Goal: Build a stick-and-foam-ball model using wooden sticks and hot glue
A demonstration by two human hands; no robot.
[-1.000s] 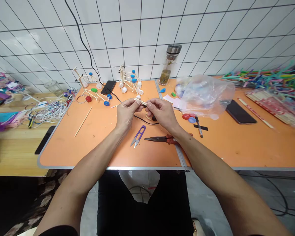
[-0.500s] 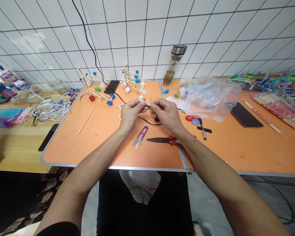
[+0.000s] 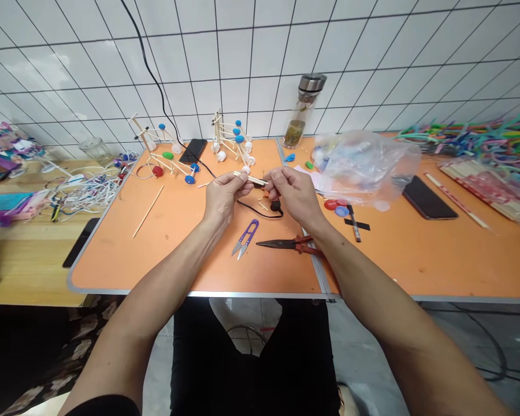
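Grip: left hand [image 3: 222, 196] and right hand [image 3: 292, 193] were both pinching one short stick [image 3: 250, 179], fingers and thumbs pressed together on it, with the other fingers curled loosely behind.

Stick: it was held in the air above the orange table [image 3: 177, 257], roughly level and slightly tilted, its left end poking out past the left hand's fingertips and its right end inside the right hand's pinch. The two hands were just apart, with a bare stretch of stick between them.

Below the hands: a black cable [image 3: 260, 211] curled across the table, ending in a small black plug. Purple-handled snips [image 3: 242, 240] lay nearer the table's near edge, beside red-handled pliers [image 3: 288, 244].

Far left: two wooden models [image 3: 229, 136] with blue caps stood beside a phone [image 3: 193, 151], and a loose dowel [image 3: 148, 211] lay nearer.

Right: a clear plastic bag [image 3: 364, 167] sat on the table, with a glass bottle [image 3: 305, 112] behind it. Red and blue caps [image 3: 335, 205] and a pen [image 3: 354, 224] lay in front of it. A second phone [image 3: 429, 197] lay further right, below a heap of coloured straws [image 3: 468, 138].
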